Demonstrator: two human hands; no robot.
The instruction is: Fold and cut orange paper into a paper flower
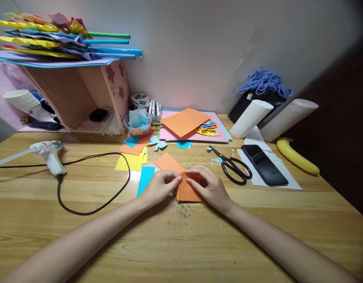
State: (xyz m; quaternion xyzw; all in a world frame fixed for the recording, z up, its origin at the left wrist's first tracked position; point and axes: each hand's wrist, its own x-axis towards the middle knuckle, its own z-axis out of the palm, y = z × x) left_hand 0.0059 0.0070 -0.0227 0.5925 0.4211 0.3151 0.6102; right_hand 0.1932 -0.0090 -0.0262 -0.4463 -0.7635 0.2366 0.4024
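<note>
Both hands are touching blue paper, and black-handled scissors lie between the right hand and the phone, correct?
Not quite: the head view shows left hand and right hand touching orange paper, not blue. The scissors do lie between the right hand and the phone.

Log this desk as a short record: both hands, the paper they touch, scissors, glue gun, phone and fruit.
Left hand: fingertips on the orange paper
Right hand: fingertips on the same paper, from its right
Grip: pinching or only pressing, cannot tell
Beside left hand: blue paper, flat
Scissors: on the table, black handles toward the phone
Glue gun: white, at left, with black cable looped
Phone: on a white sheet, screen dark
Fruit: one banana, far right
</note>
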